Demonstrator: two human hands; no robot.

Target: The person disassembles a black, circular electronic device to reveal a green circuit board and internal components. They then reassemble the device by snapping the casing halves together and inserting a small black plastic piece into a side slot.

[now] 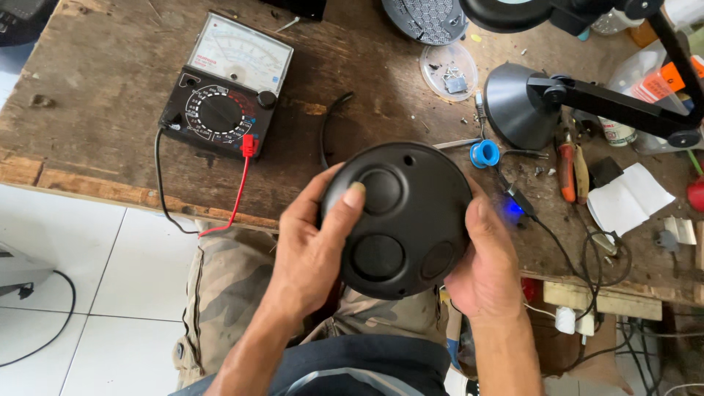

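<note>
Head view: left hand (pixel 312 253) grips the black round housing (pixel 400 220) at its rim, thumb on a circular recess; right hand (pixel 484 268) cups the opposite edge. Held above the lap beside the wooden workbench (pixel 95 95), it looks rigid, smooth, probably light; rim holds seem safest.

An electronics repair workshop: a scarred wooden workbench (pixel 110 81) holds a black analogue multimeter (pixel 226 84) with red and black leads, a black magnifier lamp (pixel 528 103), an orange-handled tool (pixel 566 172) and loose wires.
</note>
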